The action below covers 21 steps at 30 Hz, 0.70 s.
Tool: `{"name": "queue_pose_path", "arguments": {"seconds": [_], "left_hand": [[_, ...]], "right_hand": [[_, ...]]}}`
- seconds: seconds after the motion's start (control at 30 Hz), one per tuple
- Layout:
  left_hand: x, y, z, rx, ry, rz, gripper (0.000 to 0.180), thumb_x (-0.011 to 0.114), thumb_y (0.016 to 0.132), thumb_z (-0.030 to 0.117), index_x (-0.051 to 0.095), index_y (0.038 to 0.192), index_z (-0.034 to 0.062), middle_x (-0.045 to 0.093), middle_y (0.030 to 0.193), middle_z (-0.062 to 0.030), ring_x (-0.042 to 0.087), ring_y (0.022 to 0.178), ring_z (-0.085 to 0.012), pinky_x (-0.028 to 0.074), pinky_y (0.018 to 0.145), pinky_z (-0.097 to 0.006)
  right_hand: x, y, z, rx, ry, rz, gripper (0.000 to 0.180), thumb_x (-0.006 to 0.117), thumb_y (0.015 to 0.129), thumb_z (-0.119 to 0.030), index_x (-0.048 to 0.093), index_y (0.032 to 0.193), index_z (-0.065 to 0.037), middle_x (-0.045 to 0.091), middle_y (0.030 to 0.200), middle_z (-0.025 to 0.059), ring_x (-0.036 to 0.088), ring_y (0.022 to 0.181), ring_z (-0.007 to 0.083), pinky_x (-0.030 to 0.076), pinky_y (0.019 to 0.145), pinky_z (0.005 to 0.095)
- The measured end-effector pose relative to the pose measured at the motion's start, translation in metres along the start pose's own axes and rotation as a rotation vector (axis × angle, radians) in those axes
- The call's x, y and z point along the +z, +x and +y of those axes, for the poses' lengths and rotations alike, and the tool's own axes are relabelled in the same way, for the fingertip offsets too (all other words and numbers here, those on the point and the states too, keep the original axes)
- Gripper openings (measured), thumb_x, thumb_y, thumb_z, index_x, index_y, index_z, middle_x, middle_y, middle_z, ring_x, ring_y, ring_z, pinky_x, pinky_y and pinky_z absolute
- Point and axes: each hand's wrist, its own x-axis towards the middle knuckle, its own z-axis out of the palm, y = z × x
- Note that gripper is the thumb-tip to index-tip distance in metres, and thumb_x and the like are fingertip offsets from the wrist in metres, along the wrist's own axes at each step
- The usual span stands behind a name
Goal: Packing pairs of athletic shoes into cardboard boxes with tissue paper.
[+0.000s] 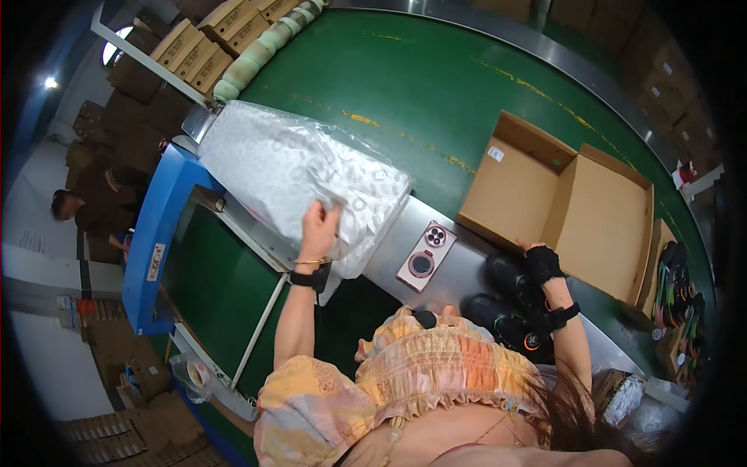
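The left hand (320, 226) was pinched on a fold of the white patterned paper (272, 152), whose long axis ran far left to near right. The open box (517, 187) lay well rightward, just beyond the nearer right hand (542, 263), its grip unclear.

A workshop, shown by stacked cartons (189, 56) and a metal worktop (405, 224).

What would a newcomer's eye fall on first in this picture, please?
Probably the open cardboard box on the green surface at right, with the right hand at its near edge. Next, perhaps, the pale, shiny stack of wrapping sheets at left, under the left hand. Between them a phone lies back up on the metal edge.
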Motion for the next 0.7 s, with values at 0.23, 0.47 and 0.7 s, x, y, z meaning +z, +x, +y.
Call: {"name": "queue_pose_path", "arguments": {"seconds": [0.23, 0.47, 0.7], "left_hand": [[0.083, -0.002, 0.157, 0.289, -0.621, -0.326, 0.01, 0.05, 0.084, 0.008, 0.05, 0.091, 0.0008, 0.053, 0.074, 0.0006, 0.048, 0.06, -0.0045, 0.041, 0.049, -0.019], [0.238, -0.028, 0.228, 0.319, -0.637, -0.743, 0.038, 0.06, 0.079, 0.02, 0.045, 0.105, -0.0029, 0.053, 0.098, -0.0111, 0.055, 0.08, -0.0145, 0.047, 0.064, -0.026], [0.271, -0.005, 0.153, 0.955, 0.421, -0.407, 0.045, 0.057, 0.077, 0.033, 0.048, 0.108, 0.0021, 0.041, 0.115, -0.0213, 0.039, 0.107, -0.0356, 0.033, 0.085, -0.048]], "right_hand": [[-0.059, -0.026, -0.045, -0.362, 0.485, -0.06, 0.073, 0.068, 0.061, -0.019, 0.033, 0.125, -0.008, 0.042, 0.119, 0.0214, 0.044, 0.106, 0.0361, 0.039, 0.085, 0.0388], [-0.066, -0.004, -0.029, 0.158, 1.76, 0.532, 0.052, 0.065, 0.073, -0.025, 0.044, 0.115, -0.002, 0.053, 0.1, 0.0053, 0.05, 0.084, 0.0169, 0.042, 0.074, 0.0283], [-0.107, -0.063, 0.142, 0.86, 0.997, 1.267, 0.043, 0.064, 0.071, -0.031, 0.058, 0.093, 0.005, 0.06, 0.085, 0.0097, 0.054, 0.076, 0.0185, 0.042, 0.067, 0.0315]]}}
